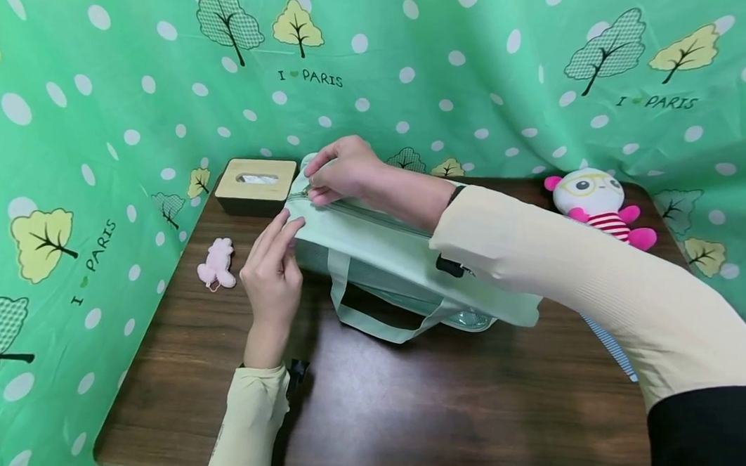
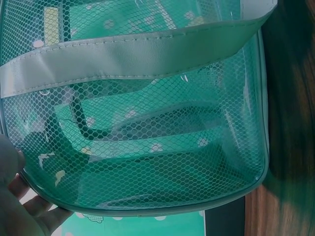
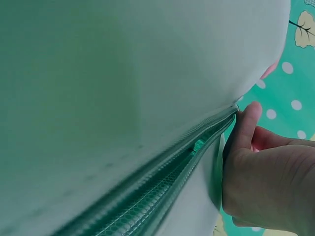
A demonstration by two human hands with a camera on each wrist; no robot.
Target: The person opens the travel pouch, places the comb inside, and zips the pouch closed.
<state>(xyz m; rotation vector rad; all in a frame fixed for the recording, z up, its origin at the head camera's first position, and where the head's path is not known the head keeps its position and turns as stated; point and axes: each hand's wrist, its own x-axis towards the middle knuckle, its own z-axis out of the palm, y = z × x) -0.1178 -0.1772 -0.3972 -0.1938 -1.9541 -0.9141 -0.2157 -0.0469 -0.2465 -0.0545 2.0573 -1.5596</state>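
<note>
The bag [image 1: 380, 243] stands on the table [image 1: 388, 401], its zip [image 3: 147, 169] parted. At its ten o'clock end, the right hand [image 1: 347, 171] pinches the zip; the left hand [image 1: 273, 263], fingers slightly apart, touches the bag at seven o'clock from there. It is better, I judge, to steady this end and pull straight, never sideways.

Pale green mesh-fronted bag [image 1: 406, 259] on table [image 1: 382, 408], zip [image 3: 227, 118] gaping.

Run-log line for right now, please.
right hand: pinching at zipper end | left hand: touching green bag near same end | zipper: partly open
</note>
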